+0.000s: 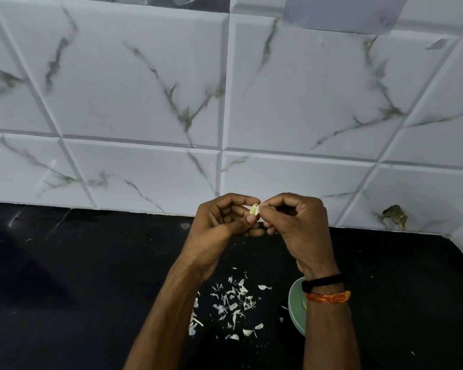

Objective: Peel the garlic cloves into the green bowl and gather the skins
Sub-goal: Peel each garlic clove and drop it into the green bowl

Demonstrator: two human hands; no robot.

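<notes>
Clove (254, 209) being pinched between left hand (219, 222) fingertips, right hand (294, 222) fingertips nipping its papery skin; likely light, firm, slippery once bare. Bowl (296, 307) lying below right wrist.

Two bare forearms in shot, no sleeves anywhere. Left hand (219, 222) plain: no rings, no watch, wrist bare. Right hand (297, 222) also ringless, but w/ two bands on the wrist: a black cord band (322, 281) nearest the hand, then an orange-red thread band (328, 297) just behind it.
</notes>
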